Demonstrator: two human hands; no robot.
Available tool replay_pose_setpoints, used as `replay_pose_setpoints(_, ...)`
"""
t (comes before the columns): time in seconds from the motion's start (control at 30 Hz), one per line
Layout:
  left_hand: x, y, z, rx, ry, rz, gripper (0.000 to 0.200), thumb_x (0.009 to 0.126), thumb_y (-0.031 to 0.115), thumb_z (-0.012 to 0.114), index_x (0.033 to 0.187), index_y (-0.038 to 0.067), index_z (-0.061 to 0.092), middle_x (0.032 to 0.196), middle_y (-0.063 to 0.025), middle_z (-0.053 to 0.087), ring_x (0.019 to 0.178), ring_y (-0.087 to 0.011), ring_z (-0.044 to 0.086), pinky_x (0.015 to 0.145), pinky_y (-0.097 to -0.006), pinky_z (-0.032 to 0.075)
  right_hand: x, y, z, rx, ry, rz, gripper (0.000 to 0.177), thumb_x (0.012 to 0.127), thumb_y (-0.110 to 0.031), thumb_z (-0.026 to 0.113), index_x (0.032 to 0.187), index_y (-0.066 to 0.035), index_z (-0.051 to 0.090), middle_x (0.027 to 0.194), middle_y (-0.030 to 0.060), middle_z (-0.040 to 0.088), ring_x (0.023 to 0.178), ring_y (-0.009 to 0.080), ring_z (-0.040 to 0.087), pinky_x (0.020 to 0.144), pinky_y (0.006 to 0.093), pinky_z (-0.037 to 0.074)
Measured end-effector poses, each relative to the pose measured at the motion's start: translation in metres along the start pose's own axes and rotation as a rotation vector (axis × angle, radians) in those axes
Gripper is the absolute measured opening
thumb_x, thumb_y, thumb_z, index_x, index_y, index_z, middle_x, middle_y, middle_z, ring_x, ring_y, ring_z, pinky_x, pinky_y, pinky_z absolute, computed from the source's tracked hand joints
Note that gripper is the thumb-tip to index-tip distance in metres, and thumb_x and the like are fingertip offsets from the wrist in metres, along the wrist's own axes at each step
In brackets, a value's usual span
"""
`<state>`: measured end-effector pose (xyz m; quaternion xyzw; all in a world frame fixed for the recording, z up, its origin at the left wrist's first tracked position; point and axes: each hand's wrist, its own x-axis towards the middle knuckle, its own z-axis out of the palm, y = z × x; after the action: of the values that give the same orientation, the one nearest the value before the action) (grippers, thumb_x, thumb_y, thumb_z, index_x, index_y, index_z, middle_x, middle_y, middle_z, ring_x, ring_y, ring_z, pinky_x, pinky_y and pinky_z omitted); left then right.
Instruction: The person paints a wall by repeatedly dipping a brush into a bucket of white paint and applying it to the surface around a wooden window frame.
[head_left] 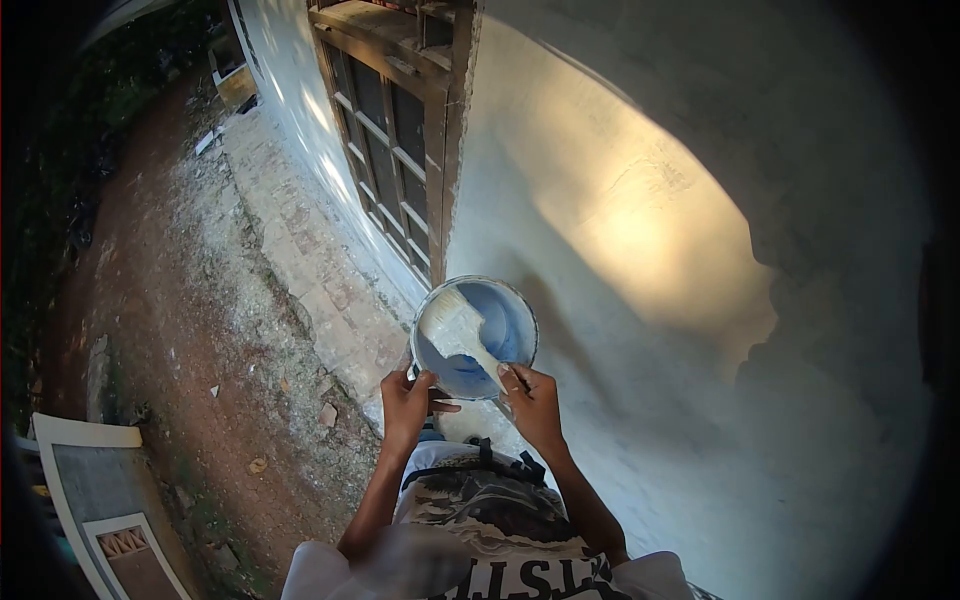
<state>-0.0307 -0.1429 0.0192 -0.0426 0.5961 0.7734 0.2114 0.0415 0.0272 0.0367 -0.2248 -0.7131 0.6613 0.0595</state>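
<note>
A round bucket [525, 312] with a pale rim and bluish inside is held in front of my body. My left hand [407, 402] grips its near left rim, thumb on top and some fingers below. In my right hand [530, 400] is the handle of a wide brush [455, 325], pinched between thumb and fingers at the bucket's near right edge. The brush lies across the bucket's opening, its broad pale head toward the far left side. Blue shows on the bucket's inner wall and bottom.
A pale wall [620, 230] rises close on the right, with a wooden-framed window [435, 150] ahead. A brick ledge [330, 290] runs along the wall's foot. Dirt ground [230, 400] with scattered debris lies left. A small white-edged structure [90, 432] stands at lower left.
</note>
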Motion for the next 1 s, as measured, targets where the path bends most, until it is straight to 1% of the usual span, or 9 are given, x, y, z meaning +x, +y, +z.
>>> replay_pose_setpoints(0.27,-0.001,0.006,0.004,-0.062,-0.021,0.028,0.024,0.09,0.005,0.052,0.093,-0.019,0.053,0.079,-0.0181,0.061,0.06,-0.0285,0.067,0.051,-0.037,0.062,-0.019,-0.013,-0.008,0.245,0.155,0.046,0.032,0.095,-0.024,0.061,0.102,0.006,0.066,0.064,-0.0029,0.051,0.049,0.0023,0.04,0.044,0.0183,0.032)
replay_pose_setpoints(0.4,0.0,0.002,0.009,-0.071,-0.045,0.013,0.023,0.089,0.005,0.052,0.091,-0.018,0.054,0.081,-0.0175,0.061,0.06,-0.0283,0.066,0.052,-0.0397,0.063,-0.022,-0.015,-0.015,0.313,0.132,0.072,0.03,0.095,-0.024,0.06,0.102,0.005,0.065,0.066,-0.0025,0.049,0.052,0.0033,0.042,0.043,0.0188,0.029)
replay_pose_setpoints(0.47,-0.002,0.005,0.013,-0.107,-0.057,0.009,0.022,0.089,0.005,0.051,0.09,-0.017,0.054,0.08,-0.0172,0.06,0.058,-0.028,0.066,0.052,-0.0408,0.063,-0.025,-0.026,-0.022,0.483,0.073,0.121,0.027,0.095,-0.023,0.059,0.096,0.004,0.063,0.061,-0.005,0.039,0.049,0.0036,0.035,0.043,0.02,0.025)
replay_pose_setpoints(0.53,-0.001,0.001,0.015,-0.133,-0.078,0.023,0.022,0.089,0.005,0.05,0.091,-0.017,0.054,0.078,-0.017,0.06,0.058,-0.0279,0.065,0.053,-0.0416,0.063,-0.026,-0.026,-0.037,0.528,0.017,0.13,0.028,0.096,-0.024,0.057,0.098,0.004,0.063,0.058,-0.0047,0.037,0.048,0.0042,0.033,0.043,0.0213,0.024)
replay_pose_setpoints(0.63,-0.003,0.008,0.019,-0.097,-0.131,-0.002,0.023,0.086,0.002,0.049,0.097,-0.018,0.053,0.077,-0.017,0.06,0.058,-0.0267,0.065,0.054,-0.0418,0.063,-0.031,-0.048,-0.057,0.545,0.055,0.006,0.032,0.097,-0.024,0.057,0.11,0.004,0.063,0.062,-0.0032,0.043,0.05,0.0039,0.035,0.044,0.0205,0.026)
replay_pose_setpoints(0.8,0.005,0.002,0.02,-0.111,-0.164,-0.075,0.032,0.084,-0.001,0.05,0.11,-0.02,0.047,0.078,-0.0196,0.061,0.059,-0.0301,0.067,0.051,-0.0406,0.063,-0.041,-0.105,-0.097,0.408,0.162,-0.228,0.035,0.098,-0.025,0.055,0.115,0.005,0.06,0.061,-0.0021,0.042,0.051,0.0065,0.035,0.046,0.0242,0.029)
replay_pose_setpoints(0.87,0.008,-0.001,0.02,-0.13,-0.179,-0.052,0.045,0.084,-0.001,0.05,0.123,-0.021,0.038,0.082,-0.0228,0.062,0.06,-0.0329,0.067,0.05,-0.0406,0.063,-0.049,-0.132,-0.108,0.366,0.209,-0.455,0.035,0.099,-0.024,0.053,0.116,0.005,0.06,0.063,-0.0006,0.045,0.051,0.0065,0.036,0.047,0.0242,0.03)
replay_pose_setpoints(0.93,0.01,-0.003,0.023,-0.129,-0.176,-0.039,0.041,0.083,0.001,0.05,0.119,-0.019,0.043,0.075,-0.0236,0.064,0.052,-0.0316,0.066,0.049,-0.0399,0.061,-0.054,-0.154,-0.119,0.324,0.252,-0.54,0.034,0.098,-0.022,0.053,0.117,0.005,0.06,0.063,0.0002,0.049,0.051,0.007,0.039,0.048,0.0247,0.034)
replay_pose_setpoints(1.0,0.015,-0.006,0.02,-0.065,-0.213,-0.08,0.044,0.083,0.001,0.05,0.122,-0.017,0.042,0.077,-0.0241,0.065,0.053,-0.0313,0.066,0.048,-0.0387,0.061,-0.059,-0.171,-0.129,0.077,0.39,-0.82,0.033,0.097,-0.021,0.055,0.116,0.006,0.06,0.063,0.0007,0.05,0.053,0.0082,0.043,0.05,0.0254,0.037)
